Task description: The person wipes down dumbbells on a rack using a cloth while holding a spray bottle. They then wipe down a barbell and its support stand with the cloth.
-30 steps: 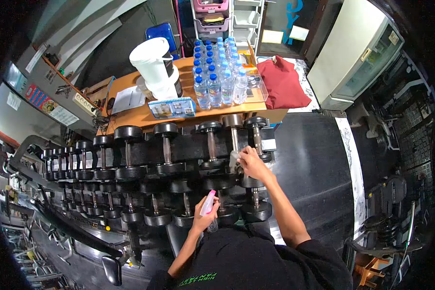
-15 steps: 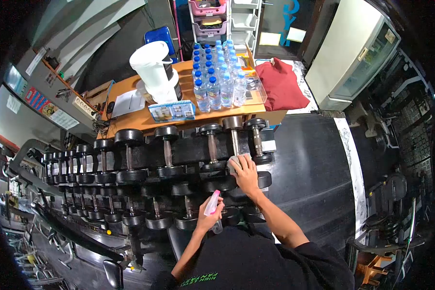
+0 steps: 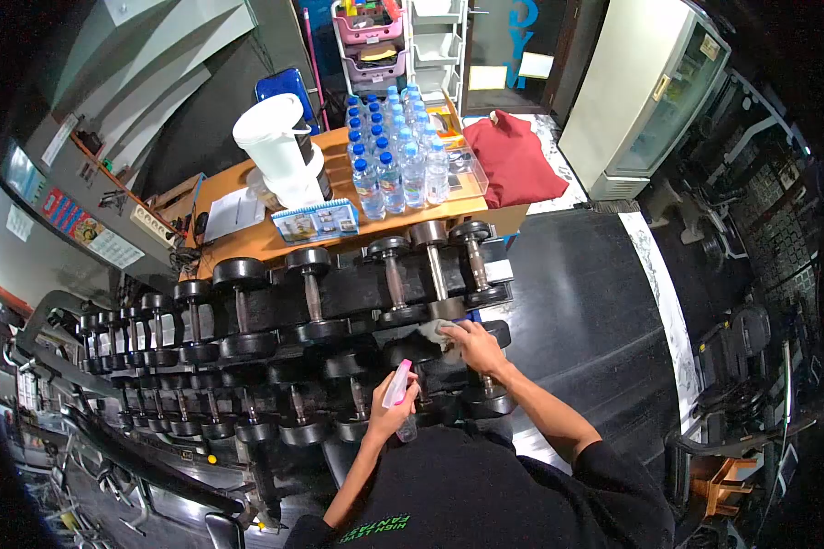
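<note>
Since the earlier frame, the right hand and the grey cloth have shifted toward the wearer; the near head of the steel dumbbell, previously covered by them, is exposed.

Right hand: positioned on the wearer's side of the steel dumbbell, slightly to its right. Elbow bent outward; forearm angled forward and inward. Fingers extend forward and left, narrowed on the cloth. Cloth position: just beside the near head of the steel dumbbell, on the wearer's side. Contact between cloth and head cannot be confirmed.

Left hand: positioned nearer the wearer than the steel dumbbell, to its left. Elbow bent; forearm angled forward and inward. Fingers wrap the spray bottle below its pink nozzle; the bottle is held roughly upright, nozzle end forward.

Adjacent items: one black dumbbell is directly left of the steel dumbbell, another directly right. Beyond the steel dumbbell is the tabletop. It carries water bottles, beyond and left of the steel dumbbell, and a white bucket farther left.
</note>
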The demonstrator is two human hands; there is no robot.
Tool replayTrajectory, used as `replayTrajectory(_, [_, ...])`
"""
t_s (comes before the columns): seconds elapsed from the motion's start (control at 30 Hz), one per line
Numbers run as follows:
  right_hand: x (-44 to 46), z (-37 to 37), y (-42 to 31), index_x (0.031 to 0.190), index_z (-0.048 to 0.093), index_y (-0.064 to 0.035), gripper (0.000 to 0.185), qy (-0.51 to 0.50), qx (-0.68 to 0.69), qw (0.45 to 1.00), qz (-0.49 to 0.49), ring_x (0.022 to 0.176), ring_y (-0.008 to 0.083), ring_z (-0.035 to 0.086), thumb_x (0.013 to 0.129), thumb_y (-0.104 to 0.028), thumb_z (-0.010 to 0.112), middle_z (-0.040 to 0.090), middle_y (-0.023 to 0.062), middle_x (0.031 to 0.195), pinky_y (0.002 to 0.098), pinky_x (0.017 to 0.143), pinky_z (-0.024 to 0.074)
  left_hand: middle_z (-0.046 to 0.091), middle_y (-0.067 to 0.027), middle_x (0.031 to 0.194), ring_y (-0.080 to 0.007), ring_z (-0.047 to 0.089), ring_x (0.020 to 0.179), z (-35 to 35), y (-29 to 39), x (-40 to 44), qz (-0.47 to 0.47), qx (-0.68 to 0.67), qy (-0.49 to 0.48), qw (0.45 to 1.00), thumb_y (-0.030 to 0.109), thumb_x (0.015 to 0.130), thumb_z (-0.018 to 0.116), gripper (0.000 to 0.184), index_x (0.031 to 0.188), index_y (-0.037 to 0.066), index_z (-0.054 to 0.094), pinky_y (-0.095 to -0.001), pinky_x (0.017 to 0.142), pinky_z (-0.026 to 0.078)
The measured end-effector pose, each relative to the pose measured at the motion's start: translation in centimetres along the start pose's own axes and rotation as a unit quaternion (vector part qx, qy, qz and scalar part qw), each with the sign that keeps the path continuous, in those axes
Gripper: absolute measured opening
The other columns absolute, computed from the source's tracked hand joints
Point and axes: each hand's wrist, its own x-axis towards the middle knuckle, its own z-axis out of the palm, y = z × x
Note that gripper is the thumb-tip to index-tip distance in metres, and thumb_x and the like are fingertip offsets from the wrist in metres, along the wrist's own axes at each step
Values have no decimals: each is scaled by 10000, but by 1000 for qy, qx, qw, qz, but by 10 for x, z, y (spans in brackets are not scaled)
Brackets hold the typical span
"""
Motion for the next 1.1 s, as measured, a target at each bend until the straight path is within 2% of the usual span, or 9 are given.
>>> replayTrajectory(0.1, [7, -9, -11, 1247, 600, -219, 427, -5, 87, 996, 37, 1043, 343, 572, 849, -65, 599, 593, 117, 1109, 450, 882, 503, 613, -42, 812, -72, 566, 533, -5, -2, -6, 6, 8, 9, 1000, 40, 916, 637, 169, 1075, 2, 597, -224, 474, 461])
replayTrajectory(0.2, [32, -11, -22, 1238, 622, -164, 426, 195, 15, 979, -64, 1029, 328, 564, 822, -77, 595, 592, 121, 1106, 421, 870, 477, 634, -61, 837, -83, 579, 534, -5, -7, -13, 12, 14, 9, 1000, 42, 914, 641, 189, 1092, -1, 592, -227, 473, 472])
replayTrajectory(0.47, [58, 43, -42, 1078, 667, -158, 263, 78, -321, 943, -28, 1015, 264, 514, 829, -179, 585, 535, 69, 1082, 408, 809, 422, 618, -25, 795, -62, 563, 538, 4, -10, -33, 6, 36, -2, 999, 20, 890, 636, 157, 1043, 3, 605, -229, 469, 459])
replayTrajectory(0.63, [20, 37, -25, 1070, 662, -152, 247, 76, -259, 957, -106, 1012, 264, 512, 833, -182, 603, 541, 74, 1080, 406, 809, 423, 609, -19, 785, -60, 555, 530, 4, -9, -37, 7, -7, 33, 999, 32, 904, 634, 145, 1044, 9, 608, -223, 468, 452])
replayTrajectory(0.8, [-46, 78, 20, 1084, 647, -107, 221, 64, 56, 992, 93, 923, 311, 594, 887, -167, 568, 609, 115, 1006, 455, 818, 488, 584, -2, 734, -54, 537, 521, 3, -4, -29, 5, -10, 50, 999, 52, 913, 640, 140, 1045, 21, 607, -219, 470, 442])
replayTrajectory(0.9, [-57, 113, 58, 1092, 635, -83, 231, 188, 273, 901, 280, 908, 286, 641, 946, -181, 485, 654, 128, 978, 430, 857, 510, 630, -58, 832, -82, 579, 540, -3, -5, -23, 11, 30, 15, 999, 41, 915, 638, 179, 1082, -6, 592, -230, 466, 459])
replayTrajectory(1.0, [-50, 117, 75, 1151, 605, -90, 321, 94, 713, 571, 396, 937, 244, 648, 1012, -285, 392, 664, 74, 1049, 408, 849, 525, 629, -57, 829, -81, 578, 541, -1, -2, -21, 22, 25, 16, 999, 40, 914, 637, 174, 1076, -5, 592, -231, 469, 458])
replayTrajectory(1.03, [-42, 116, 71, 1151, 605, -90, 321, 93, 714, 570, 396, 937, 244, 648, 1012, -285, 392, 664, 74, 1049, 408, 849, 525, 629, -57, 829, -81, 578, 541, -1, -3, -21, 21, 27, 17, 999, 40, 914, 637, 174, 1076, -5, 592, -231, 469, 458])
replayTrajectory(1.1, [-22, 120, 58, 1133, 604, -100, 325, 133, 793, 402, 438, 918, 249, 649, 1011, -290, 371, 663, 74, 1035, 427, 817, 541, 627, -57, 827, -81, 573, 537, 1, -3, -22, 27, 23, 22, 999, 35, 913, 634, 169, 1072, -6, 591, -231, 471, 457])
